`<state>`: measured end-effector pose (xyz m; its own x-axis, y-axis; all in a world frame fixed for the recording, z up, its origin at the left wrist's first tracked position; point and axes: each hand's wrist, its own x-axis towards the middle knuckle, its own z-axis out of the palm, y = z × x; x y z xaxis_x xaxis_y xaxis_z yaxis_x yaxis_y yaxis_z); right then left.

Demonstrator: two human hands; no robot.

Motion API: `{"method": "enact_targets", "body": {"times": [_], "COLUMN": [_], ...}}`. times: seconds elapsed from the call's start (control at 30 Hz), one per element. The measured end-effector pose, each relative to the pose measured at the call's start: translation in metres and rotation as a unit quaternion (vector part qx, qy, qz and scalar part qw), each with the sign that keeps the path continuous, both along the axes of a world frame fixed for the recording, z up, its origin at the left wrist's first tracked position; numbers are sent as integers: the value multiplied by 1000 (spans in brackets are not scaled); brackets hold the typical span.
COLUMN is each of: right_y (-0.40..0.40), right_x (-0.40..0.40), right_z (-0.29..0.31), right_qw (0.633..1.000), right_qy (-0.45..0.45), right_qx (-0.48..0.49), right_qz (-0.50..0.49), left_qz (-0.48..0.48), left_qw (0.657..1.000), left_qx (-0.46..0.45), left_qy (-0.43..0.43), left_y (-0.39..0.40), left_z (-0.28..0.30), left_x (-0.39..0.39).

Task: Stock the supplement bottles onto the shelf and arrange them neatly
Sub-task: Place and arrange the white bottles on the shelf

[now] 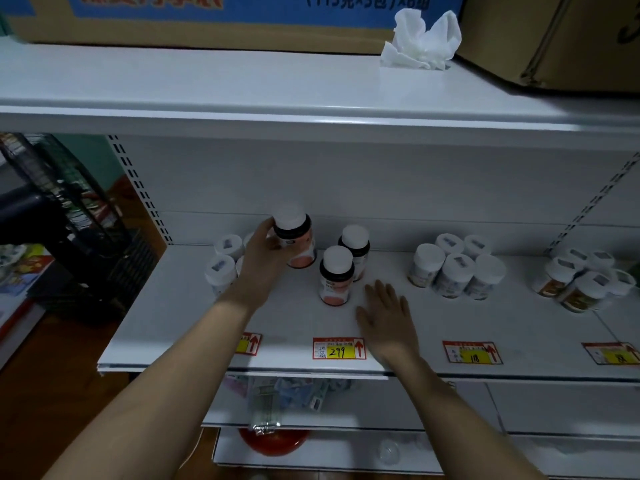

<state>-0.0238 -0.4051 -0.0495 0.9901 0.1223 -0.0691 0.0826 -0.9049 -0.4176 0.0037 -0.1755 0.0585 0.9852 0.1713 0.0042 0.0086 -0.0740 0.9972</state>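
My left hand (265, 252) grips a dark supplement bottle (298, 242) with a white cap and pink label, holding it at the back of the white shelf (194, 323). Two matching bottles stand just to its right, one in front (335, 276) and one behind (355, 249). My right hand (386, 315) lies flat and open on the shelf, just right of the front bottle, holding nothing. Part of the held bottle's left side is hidden by my fingers.
White-capped bottles stand in groups at the left (225, 259), right of centre (457, 266) and far right (585, 280). Price tags (338, 348) line the shelf's front edge. Above, a crumpled tissue (420, 41) and cardboard boxes (554, 36) sit on the upper shelf. A fan (52, 209) stands at left.
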Motion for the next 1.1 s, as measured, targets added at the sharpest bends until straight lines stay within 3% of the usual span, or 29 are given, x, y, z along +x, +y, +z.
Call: {"method": "enact_targets", "body": {"times": [0.57,0.7,0.83,0.9,1.0,1.1], "right_y": [-2,-3,-3,-3,-3,-3], "right_x": [2,3,3,2,2,2], "right_z": [-10,-12,-13,-12,-11,-12], "right_qw": [998,998,998,998,998,998], "right_qy": [-56,-57,-54,-54,-55,-54], "right_qx": [22,20,19,21,25,21], "right_qz": [-25,-25,-23,-22,-24,-26], "left_qz": [-145,-179,-198,-173,-35,-40], "left_qw": [985,979,973,977,998,995], "left_qx": [-13,5,-32,-26,14,63], "left_qy": [93,101,114,121,54,-63], "left_y": [-9,-8,-9,-12,-15,-23], "left_z": [-52,-51,-43,-34,-18,13], "left_x": [47,51,46,45,55,67]}}
